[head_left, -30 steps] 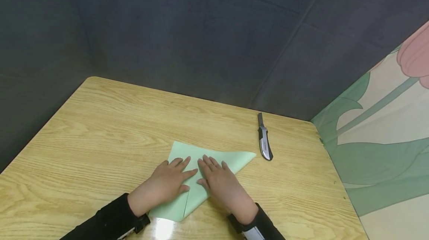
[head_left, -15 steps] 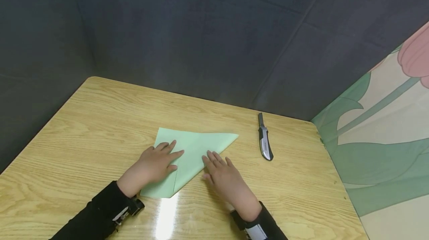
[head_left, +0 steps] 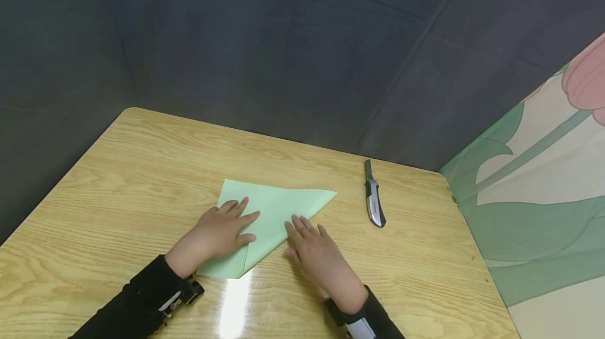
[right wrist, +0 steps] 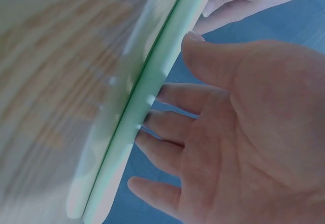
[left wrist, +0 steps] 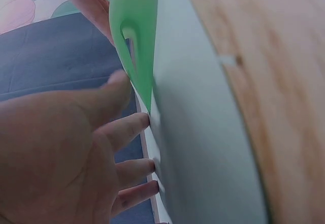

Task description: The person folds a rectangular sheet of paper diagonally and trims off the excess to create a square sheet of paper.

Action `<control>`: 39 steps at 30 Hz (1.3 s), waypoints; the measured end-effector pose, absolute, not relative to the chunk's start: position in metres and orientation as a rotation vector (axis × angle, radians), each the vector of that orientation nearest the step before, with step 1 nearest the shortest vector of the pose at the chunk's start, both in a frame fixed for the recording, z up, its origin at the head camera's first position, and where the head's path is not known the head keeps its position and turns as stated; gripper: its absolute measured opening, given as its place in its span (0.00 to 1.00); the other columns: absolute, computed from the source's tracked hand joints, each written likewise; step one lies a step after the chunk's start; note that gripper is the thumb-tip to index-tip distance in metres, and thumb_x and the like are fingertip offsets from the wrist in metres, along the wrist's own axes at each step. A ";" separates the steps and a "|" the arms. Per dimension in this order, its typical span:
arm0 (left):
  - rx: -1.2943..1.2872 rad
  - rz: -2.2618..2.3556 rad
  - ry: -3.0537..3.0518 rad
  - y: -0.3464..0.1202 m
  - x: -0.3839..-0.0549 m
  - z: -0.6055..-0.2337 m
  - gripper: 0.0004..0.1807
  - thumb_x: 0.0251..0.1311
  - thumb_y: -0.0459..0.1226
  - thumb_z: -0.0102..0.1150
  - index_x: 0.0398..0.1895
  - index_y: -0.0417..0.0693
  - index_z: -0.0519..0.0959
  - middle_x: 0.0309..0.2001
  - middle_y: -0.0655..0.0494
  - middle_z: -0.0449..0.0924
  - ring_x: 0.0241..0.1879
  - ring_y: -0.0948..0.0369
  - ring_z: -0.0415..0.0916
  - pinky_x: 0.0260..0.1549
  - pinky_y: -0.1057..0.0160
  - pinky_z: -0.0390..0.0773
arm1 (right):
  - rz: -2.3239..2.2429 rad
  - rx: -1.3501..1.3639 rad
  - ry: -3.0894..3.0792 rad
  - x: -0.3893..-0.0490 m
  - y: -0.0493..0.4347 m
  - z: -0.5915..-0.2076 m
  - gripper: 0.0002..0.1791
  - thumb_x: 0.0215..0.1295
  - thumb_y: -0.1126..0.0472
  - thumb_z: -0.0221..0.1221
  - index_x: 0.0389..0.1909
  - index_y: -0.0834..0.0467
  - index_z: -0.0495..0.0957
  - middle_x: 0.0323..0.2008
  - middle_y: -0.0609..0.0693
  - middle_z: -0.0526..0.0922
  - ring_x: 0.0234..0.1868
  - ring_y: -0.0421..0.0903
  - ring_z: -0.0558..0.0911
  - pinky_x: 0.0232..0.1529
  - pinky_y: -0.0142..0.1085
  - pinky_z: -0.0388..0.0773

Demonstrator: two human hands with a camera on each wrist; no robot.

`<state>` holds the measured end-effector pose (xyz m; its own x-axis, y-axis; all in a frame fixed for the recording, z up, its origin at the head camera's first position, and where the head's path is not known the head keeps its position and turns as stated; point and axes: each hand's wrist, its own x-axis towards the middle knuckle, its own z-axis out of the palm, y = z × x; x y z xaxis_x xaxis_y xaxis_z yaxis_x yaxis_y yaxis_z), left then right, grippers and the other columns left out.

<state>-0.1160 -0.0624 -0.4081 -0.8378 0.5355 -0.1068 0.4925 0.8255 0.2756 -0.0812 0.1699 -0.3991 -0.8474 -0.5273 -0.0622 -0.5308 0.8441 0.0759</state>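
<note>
A light green sheet of paper [head_left: 279, 207], folded over along a slanting right edge, lies on the wooden table. My left hand [head_left: 219, 231] rests on its left part with fingers spread. In the left wrist view the left fingertips [left wrist: 144, 121] touch the paper, and the green fold [left wrist: 137, 31] bulges a little, leaving a gap inside. My right hand [head_left: 316, 255] lies along the slanting fold, its fingertips on the edge. In the right wrist view the extended right fingers [right wrist: 167, 127] touch the rounded folded edge [right wrist: 147, 89]. Neither hand grips anything.
A utility knife [head_left: 374, 197] with a grey and black handle lies on the table [head_left: 156, 160] toward the back right. Dark cloth [head_left: 264, 55] hangs behind the table. A flower-patterned cloth [head_left: 543, 171] borders the right side.
The paper has moved away and to the left, with the left hand on it. My right hand has shifted from the paper's middle to its slanting edge. The last half second shows little movement.
</note>
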 end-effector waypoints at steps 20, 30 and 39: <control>0.767 0.364 2.793 -0.063 -0.116 -0.408 0.40 0.46 0.62 0.49 0.64 0.61 0.56 0.66 0.48 0.43 0.62 0.49 0.44 0.51 0.46 0.56 | 0.160 -0.885 2.991 -0.080 0.169 -0.398 0.30 0.60 0.44 0.46 0.60 0.55 0.62 0.60 0.55 0.60 0.60 0.51 0.60 0.52 0.51 0.62; 0.757 0.356 2.787 -0.062 -0.115 -0.408 0.43 0.43 0.63 0.51 0.64 0.61 0.55 0.66 0.48 0.43 0.62 0.49 0.43 0.51 0.45 0.56 | 0.184 -0.870 2.968 -0.079 0.168 -0.398 0.30 0.61 0.43 0.44 0.60 0.56 0.62 0.60 0.55 0.59 0.60 0.51 0.60 0.52 0.50 0.62; 0.779 0.374 2.779 -0.061 -0.114 -0.407 0.44 0.41 0.63 0.53 0.63 0.58 0.57 0.65 0.46 0.44 0.62 0.48 0.44 0.51 0.45 0.56 | 0.192 -0.872 2.966 -0.078 0.168 -0.400 0.30 0.60 0.43 0.44 0.60 0.56 0.62 0.60 0.56 0.60 0.59 0.51 0.60 0.52 0.50 0.62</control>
<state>-0.1140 -0.0611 -0.4075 -0.8320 0.5339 -0.1511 0.4749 0.8260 0.3037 -0.0782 0.1679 -0.3998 -0.8407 -0.5360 -0.0770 -0.5415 0.8340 0.1060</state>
